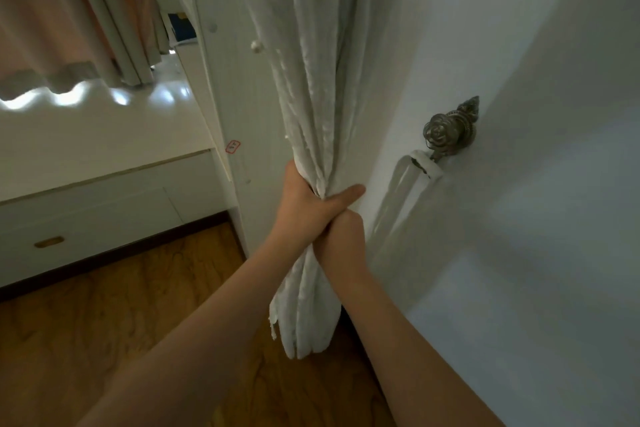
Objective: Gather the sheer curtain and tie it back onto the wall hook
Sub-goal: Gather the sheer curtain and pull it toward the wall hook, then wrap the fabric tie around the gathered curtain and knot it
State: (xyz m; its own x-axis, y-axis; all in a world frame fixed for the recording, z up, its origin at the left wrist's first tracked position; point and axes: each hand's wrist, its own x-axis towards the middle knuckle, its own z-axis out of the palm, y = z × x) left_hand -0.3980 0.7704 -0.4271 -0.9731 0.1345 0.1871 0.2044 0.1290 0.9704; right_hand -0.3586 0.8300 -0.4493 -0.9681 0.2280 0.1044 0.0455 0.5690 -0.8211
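Observation:
The white sheer curtain (311, 87) hangs from the top of the view, bunched into one thick bundle. My left hand (304, 201) wraps around the bundle with the thumb across its front. Directly below it, my right hand (341, 239) also grips the gathered cloth, touching the left hand. The curtain's loose tail (304, 315) hangs between my forearms. To the right, a metal rose-shaped wall hook (450, 130) sticks out from the white wall. A sheer tieback band (398, 204) hangs from it, an arm's width right of my hands.
A white cabinet panel (235, 97) stands just behind the curtain. A white desk or ledge with a drawer (104, 204) runs along the left. Pink and beige drapes (79, 10) hang at the upper left. Wooden floor (104, 322) lies below.

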